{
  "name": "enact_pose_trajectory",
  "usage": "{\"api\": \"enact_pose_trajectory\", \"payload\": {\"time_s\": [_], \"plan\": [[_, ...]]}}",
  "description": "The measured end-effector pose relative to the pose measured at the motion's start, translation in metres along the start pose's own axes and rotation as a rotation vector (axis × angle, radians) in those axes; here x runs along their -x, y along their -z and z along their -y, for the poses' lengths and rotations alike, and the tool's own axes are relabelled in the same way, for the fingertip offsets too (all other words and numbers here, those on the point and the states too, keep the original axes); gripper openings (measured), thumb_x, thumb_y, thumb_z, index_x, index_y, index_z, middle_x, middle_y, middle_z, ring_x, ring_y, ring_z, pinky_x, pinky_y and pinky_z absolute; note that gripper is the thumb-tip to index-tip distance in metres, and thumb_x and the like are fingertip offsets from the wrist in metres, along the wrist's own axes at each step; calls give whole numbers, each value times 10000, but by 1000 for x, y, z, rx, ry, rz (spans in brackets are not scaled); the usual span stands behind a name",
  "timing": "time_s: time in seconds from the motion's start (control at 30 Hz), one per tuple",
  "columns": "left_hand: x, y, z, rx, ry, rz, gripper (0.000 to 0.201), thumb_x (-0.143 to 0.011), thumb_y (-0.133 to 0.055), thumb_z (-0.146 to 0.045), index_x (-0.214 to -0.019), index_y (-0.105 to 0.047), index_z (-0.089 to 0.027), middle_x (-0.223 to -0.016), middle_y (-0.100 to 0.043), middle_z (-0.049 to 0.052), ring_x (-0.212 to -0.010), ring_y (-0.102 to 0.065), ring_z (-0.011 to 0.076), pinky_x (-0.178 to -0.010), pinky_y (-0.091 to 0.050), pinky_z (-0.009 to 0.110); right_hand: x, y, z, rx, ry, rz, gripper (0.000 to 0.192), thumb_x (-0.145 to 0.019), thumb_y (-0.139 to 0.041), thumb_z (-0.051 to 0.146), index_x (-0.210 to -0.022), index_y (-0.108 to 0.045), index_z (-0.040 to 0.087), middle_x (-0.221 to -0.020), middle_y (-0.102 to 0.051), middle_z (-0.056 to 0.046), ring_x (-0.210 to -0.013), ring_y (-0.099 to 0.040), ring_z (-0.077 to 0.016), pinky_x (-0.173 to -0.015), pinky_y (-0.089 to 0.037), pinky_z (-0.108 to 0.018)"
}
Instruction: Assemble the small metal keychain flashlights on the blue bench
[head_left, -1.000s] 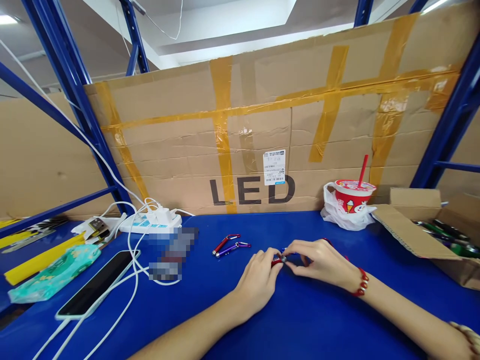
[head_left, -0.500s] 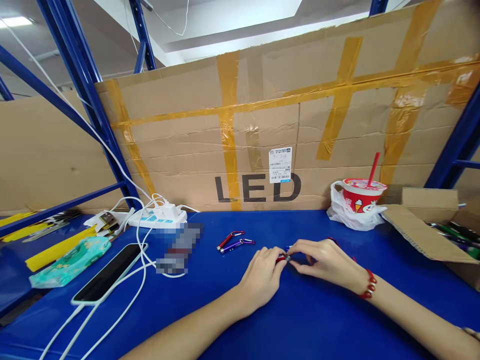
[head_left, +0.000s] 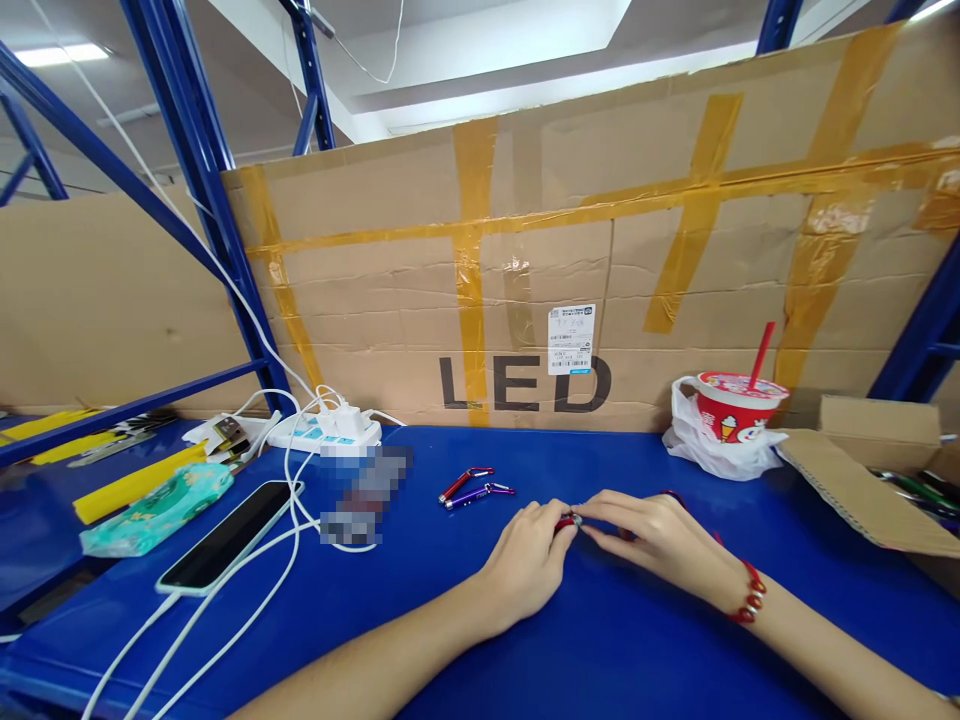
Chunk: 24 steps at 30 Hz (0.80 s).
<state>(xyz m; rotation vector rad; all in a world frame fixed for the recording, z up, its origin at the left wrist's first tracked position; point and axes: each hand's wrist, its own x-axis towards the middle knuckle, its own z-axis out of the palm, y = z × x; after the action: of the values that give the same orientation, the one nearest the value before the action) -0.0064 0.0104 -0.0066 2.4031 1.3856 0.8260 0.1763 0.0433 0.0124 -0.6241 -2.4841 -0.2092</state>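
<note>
My left hand [head_left: 529, 560] and my right hand [head_left: 660, 545] meet over the blue tabletop [head_left: 600, 650]. Between their fingertips they pinch a small red keychain flashlight [head_left: 567, 521] with a silver tip; most of it is hidden by my fingers. A red bead bracelet [head_left: 750, 592] circles my right wrist. Two more keychain flashlights, one red [head_left: 463, 483] and one purple [head_left: 478, 494], lie a little beyond my left hand, apart from it.
A taped cardboard wall marked LED [head_left: 525, 383] backs the bench. At left lie a phone [head_left: 229, 535] on white cables, a power strip [head_left: 326, 434] and a teal packet [head_left: 157, 508]. A red cup with straw [head_left: 739, 408] and an open carton [head_left: 877, 480] stand at right.
The view has shifted slightly, so everything sits a bit further right and lower. My two hands stay together on the red flashlight, with only small finger movements.
</note>
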Motion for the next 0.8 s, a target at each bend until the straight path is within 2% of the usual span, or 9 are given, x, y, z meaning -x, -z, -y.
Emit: {"api": "enact_pose_trajectory", "payload": {"time_s": [0.23,0.43,0.5,0.57,0.67,0.8], "plan": [[1,3,-1,-30,55,16,194,-920,-290,-292,-903,-462,-204,-845,-576,20,-755,-547,156,-646,-415,249,1,0,1,-2,1,9,291,-912,-357,277,-1122,-553,232,-956,-653,-39,-756,-649,-112,-626,-512,-185],[3,5,-1,-34,46,24,211,-924,-272,-285,-935,-470,-212,-866,-594,15,-781,-567,163,-645,-420,252,-4,2,6,-28,8,-25,269,-902,-358,259,-1074,-563,232,-929,-659,-39,-766,-653,-117,-622,-523,-173],[3,5,-2,-45,46,14,213,-923,-271,-288,-956,-468,-216,-881,-598,16,-794,-571,170,-642,-423,256,-4,1,7,-44,-10,-35,252,-895,-370,263,-1051,-565,227,-926,-659,-41,-731,-653,-111,-598,-521,-164],[4,6,-2,-45,47,3,214,-924,-270,-286,-963,-469,-219,-881,-601,13,-795,-573,171,-640,-425,256,-4,0,7,-53,-51,-30,224,-884,-394,271,-1020,-565,220,-925,-655,-42,-616,-633,-91,-531,-509,-159],[4,7,-2,-5,20,-4,209,-924,-274,-255,-941,-478,-217,-881,-604,2,-801,-573,156,-657,-425,244,-3,-3,6,-61,-103,-14,173,-859,-441,273,-960,-568,212,-911,-650,-39,-450,-544,-58,-437,-470,-167],[4,7,-1,49,-9,-2,210,-927,-280,-249,-931,-487,-214,-921,-607,-4,-835,-575,143,-686,-425,231,-3,-5,7,-89,-122,-14,100,-825,-478,238,-861,-565,203,-886,-650,-40,-447,-528,-59,-428,-454,-175]]}}
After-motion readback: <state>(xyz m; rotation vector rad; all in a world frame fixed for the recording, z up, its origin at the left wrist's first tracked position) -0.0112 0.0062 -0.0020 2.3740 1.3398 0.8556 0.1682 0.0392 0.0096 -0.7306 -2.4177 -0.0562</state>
